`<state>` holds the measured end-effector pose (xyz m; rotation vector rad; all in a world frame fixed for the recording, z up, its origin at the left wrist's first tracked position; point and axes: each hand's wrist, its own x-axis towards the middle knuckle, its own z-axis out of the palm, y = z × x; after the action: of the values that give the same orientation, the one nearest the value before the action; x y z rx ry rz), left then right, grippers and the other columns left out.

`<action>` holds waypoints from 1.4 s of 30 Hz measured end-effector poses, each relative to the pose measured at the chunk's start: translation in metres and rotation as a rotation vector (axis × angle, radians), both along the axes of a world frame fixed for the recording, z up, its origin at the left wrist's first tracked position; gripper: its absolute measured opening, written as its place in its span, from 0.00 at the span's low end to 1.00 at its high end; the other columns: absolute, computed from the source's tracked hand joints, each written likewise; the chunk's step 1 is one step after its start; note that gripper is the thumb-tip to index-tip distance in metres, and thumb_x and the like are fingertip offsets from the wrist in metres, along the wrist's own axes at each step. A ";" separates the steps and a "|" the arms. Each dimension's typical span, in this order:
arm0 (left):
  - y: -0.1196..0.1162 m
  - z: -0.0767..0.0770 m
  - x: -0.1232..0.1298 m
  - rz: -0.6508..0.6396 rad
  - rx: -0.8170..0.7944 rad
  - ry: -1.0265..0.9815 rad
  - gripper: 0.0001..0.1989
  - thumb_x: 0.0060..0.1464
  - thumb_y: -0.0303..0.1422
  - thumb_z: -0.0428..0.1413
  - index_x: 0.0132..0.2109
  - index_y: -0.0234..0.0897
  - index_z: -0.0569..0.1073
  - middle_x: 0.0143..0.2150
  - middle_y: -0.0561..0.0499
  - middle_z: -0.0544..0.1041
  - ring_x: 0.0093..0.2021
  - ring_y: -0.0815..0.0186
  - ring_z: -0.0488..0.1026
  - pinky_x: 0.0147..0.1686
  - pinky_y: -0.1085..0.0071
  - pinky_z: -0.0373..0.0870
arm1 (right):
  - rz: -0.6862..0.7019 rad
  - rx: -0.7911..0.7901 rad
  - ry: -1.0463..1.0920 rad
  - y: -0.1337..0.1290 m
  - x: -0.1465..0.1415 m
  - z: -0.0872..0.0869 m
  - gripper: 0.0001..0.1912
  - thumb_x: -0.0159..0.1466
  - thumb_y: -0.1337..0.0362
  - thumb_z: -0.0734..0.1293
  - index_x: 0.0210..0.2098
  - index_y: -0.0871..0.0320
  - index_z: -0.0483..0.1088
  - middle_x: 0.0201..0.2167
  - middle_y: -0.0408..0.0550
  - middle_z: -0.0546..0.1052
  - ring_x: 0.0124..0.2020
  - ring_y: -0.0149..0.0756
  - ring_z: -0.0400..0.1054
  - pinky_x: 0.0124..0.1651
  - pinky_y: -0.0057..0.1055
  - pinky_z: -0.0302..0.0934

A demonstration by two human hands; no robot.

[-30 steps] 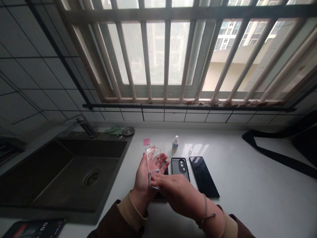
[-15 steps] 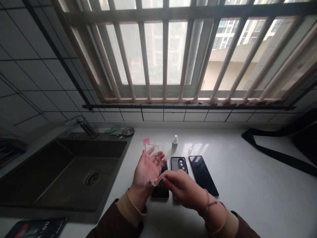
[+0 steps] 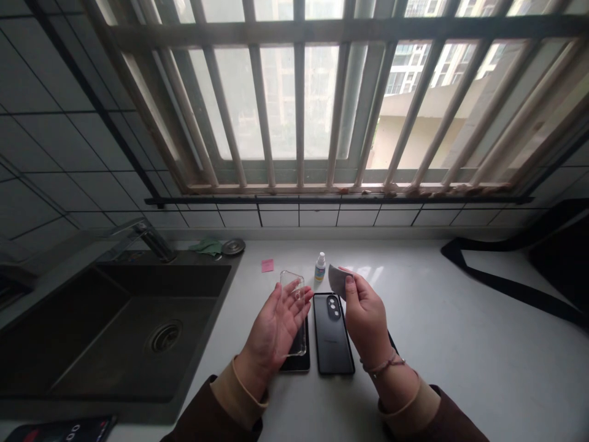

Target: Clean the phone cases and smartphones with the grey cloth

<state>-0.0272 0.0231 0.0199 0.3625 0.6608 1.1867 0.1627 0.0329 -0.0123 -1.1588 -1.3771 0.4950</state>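
Note:
A clear phone case (image 3: 294,319) rests along the palm of my left hand (image 3: 278,319), whose fingers are spread. My right hand (image 3: 365,310) pinches a thin grey cloth (image 3: 339,280) between thumb and fingers, raised over the counter. Between my hands lies a black phone case (image 3: 332,337) with camera holes at its top. A dark phone (image 3: 299,362) sits partly hidden under my left hand. Just behind the black case stands a small white bottle (image 3: 320,269). The other dark phone is mostly covered by my right hand.
A sink (image 3: 151,331) with a faucet (image 3: 154,240) is at the left. A pink note (image 3: 267,265), green cloth (image 3: 207,247) and metal strainer (image 3: 233,247) lie at the back. A black strap (image 3: 506,291) is at right, another phone (image 3: 69,430) at lower left.
My right hand has lifted away from my left palm, moving up and to the right with the grey cloth. More of the clear case and the black case now shows.

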 end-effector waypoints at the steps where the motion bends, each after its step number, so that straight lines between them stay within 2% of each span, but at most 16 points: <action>1: -0.001 -0.001 0.002 -0.029 0.004 -0.006 0.26 0.73 0.44 0.52 0.67 0.30 0.69 0.62 0.32 0.77 0.63 0.53 0.77 0.66 0.57 0.70 | -0.042 0.035 -0.072 -0.002 -0.001 0.001 0.21 0.79 0.57 0.58 0.62 0.57 0.74 0.55 0.59 0.83 0.55 0.49 0.80 0.57 0.48 0.77; 3: -0.005 -0.002 0.006 -0.090 0.027 -0.028 0.26 0.73 0.45 0.51 0.69 0.34 0.68 0.63 0.34 0.78 0.63 0.54 0.77 0.66 0.56 0.69 | -0.012 0.113 -0.209 -0.006 -0.006 0.002 0.20 0.78 0.64 0.59 0.66 0.55 0.71 0.60 0.57 0.81 0.60 0.47 0.78 0.62 0.46 0.74; 6: -0.008 -0.006 0.013 -0.168 0.064 -0.083 0.25 0.74 0.45 0.49 0.68 0.37 0.71 0.63 0.37 0.78 0.65 0.54 0.75 0.68 0.56 0.66 | 0.178 0.296 -0.451 -0.010 -0.017 0.000 0.25 0.76 0.73 0.59 0.69 0.56 0.68 0.64 0.57 0.78 0.65 0.44 0.74 0.68 0.46 0.70; 8: -0.009 -0.008 0.016 -0.180 0.055 -0.115 0.25 0.74 0.45 0.48 0.67 0.36 0.72 0.64 0.38 0.78 0.68 0.54 0.72 0.70 0.57 0.64 | 0.247 0.357 -0.569 -0.010 -0.023 -0.003 0.25 0.74 0.75 0.59 0.68 0.57 0.69 0.64 0.58 0.77 0.67 0.45 0.72 0.70 0.49 0.68; 10: -0.009 -0.008 0.017 -0.141 0.024 -0.119 0.25 0.75 0.45 0.47 0.68 0.36 0.71 0.63 0.38 0.78 0.68 0.55 0.72 0.71 0.57 0.63 | 0.293 0.363 -0.637 -0.009 -0.026 -0.003 0.25 0.73 0.76 0.60 0.66 0.59 0.70 0.64 0.59 0.77 0.67 0.45 0.71 0.71 0.50 0.66; 13: -0.006 -0.005 0.014 -0.055 -0.027 -0.068 0.27 0.75 0.44 0.47 0.71 0.35 0.66 0.59 0.36 0.80 0.62 0.54 0.78 0.69 0.55 0.67 | 0.396 0.367 -0.677 -0.012 -0.028 0.000 0.23 0.72 0.76 0.60 0.64 0.60 0.71 0.62 0.59 0.78 0.66 0.44 0.72 0.72 0.48 0.65; 17: -0.002 -0.002 0.006 0.012 -0.068 0.016 0.28 0.73 0.46 0.51 0.71 0.36 0.66 0.56 0.34 0.81 0.56 0.54 0.81 0.64 0.55 0.72 | 0.552 0.333 -0.621 -0.020 -0.030 0.009 0.19 0.72 0.73 0.62 0.59 0.59 0.74 0.61 0.56 0.80 0.64 0.41 0.75 0.71 0.41 0.67; 20: 0.001 -0.002 0.001 0.057 -0.044 0.016 0.28 0.72 0.46 0.52 0.71 0.38 0.67 0.60 0.33 0.78 0.59 0.54 0.80 0.64 0.56 0.72 | 0.666 0.253 -0.536 -0.026 -0.029 0.015 0.16 0.74 0.71 0.63 0.57 0.54 0.75 0.56 0.50 0.83 0.58 0.38 0.79 0.67 0.35 0.70; 24: 0.004 -0.002 -0.003 0.090 -0.032 -0.022 0.27 0.71 0.45 0.54 0.70 0.38 0.67 0.62 0.33 0.76 0.61 0.53 0.78 0.65 0.56 0.72 | 0.718 0.062 -0.421 -0.031 -0.024 0.024 0.13 0.76 0.66 0.62 0.54 0.52 0.77 0.42 0.45 0.86 0.40 0.35 0.83 0.47 0.29 0.75; 26: 0.005 -0.002 -0.004 0.098 -0.036 -0.041 0.26 0.71 0.44 0.55 0.69 0.37 0.68 0.61 0.34 0.77 0.59 0.54 0.79 0.65 0.55 0.72 | 0.720 -0.064 -0.295 -0.028 -0.021 0.026 0.13 0.78 0.62 0.61 0.49 0.53 0.79 0.37 0.44 0.85 0.35 0.35 0.81 0.43 0.28 0.74; 28: 0.005 -0.002 -0.005 0.093 -0.018 -0.045 0.24 0.70 0.42 0.56 0.68 0.37 0.68 0.59 0.35 0.77 0.57 0.54 0.80 0.65 0.54 0.73 | 0.654 -0.159 -0.115 -0.022 -0.017 0.025 0.17 0.79 0.57 0.60 0.47 0.55 0.80 0.39 0.47 0.85 0.39 0.38 0.80 0.44 0.31 0.74; 31: 0.004 -0.001 -0.005 0.069 0.040 -0.032 0.23 0.69 0.40 0.58 0.65 0.36 0.70 0.58 0.36 0.78 0.59 0.53 0.78 0.66 0.52 0.71 | 0.339 -0.222 0.080 -0.010 -0.010 0.018 0.21 0.78 0.51 0.59 0.51 0.56 0.79 0.46 0.52 0.85 0.47 0.44 0.80 0.50 0.37 0.75; 33: 0.003 -0.003 -0.003 0.036 0.072 -0.018 0.21 0.69 0.40 0.59 0.63 0.34 0.73 0.60 0.36 0.77 0.62 0.52 0.76 0.69 0.51 0.68 | 0.107 -0.212 0.081 -0.004 -0.004 0.013 0.21 0.78 0.50 0.59 0.54 0.55 0.79 0.48 0.53 0.85 0.49 0.46 0.80 0.53 0.41 0.74; 35: 0.000 -0.004 -0.001 -0.003 0.105 0.012 0.19 0.69 0.39 0.59 0.60 0.33 0.77 0.62 0.36 0.76 0.64 0.51 0.74 0.71 0.50 0.65 | -0.034 -0.151 0.026 -0.004 -0.001 0.010 0.20 0.78 0.52 0.59 0.57 0.54 0.77 0.51 0.53 0.84 0.52 0.48 0.80 0.56 0.43 0.74; 38: -0.007 -0.006 0.003 -0.075 0.178 0.064 0.18 0.68 0.39 0.61 0.58 0.32 0.79 0.64 0.36 0.76 0.66 0.50 0.72 0.72 0.48 0.62 | -0.043 -0.002 -0.108 -0.010 -0.005 0.010 0.19 0.78 0.60 0.59 0.64 0.53 0.73 0.59 0.53 0.81 0.59 0.47 0.77 0.62 0.44 0.73; 42: -0.012 -0.004 0.007 -0.178 0.291 0.071 0.21 0.68 0.38 0.61 0.64 0.35 0.77 0.68 0.36 0.74 0.71 0.46 0.67 0.74 0.48 0.59 | 0.162 0.166 -0.319 -0.018 -0.020 0.004 0.24 0.76 0.70 0.59 0.68 0.53 0.69 0.65 0.54 0.77 0.66 0.44 0.73 0.67 0.43 0.71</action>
<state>-0.0206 0.0113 0.0159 0.6973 0.5053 1.1042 0.1429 0.0149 -0.0080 -1.0244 -1.7627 0.3094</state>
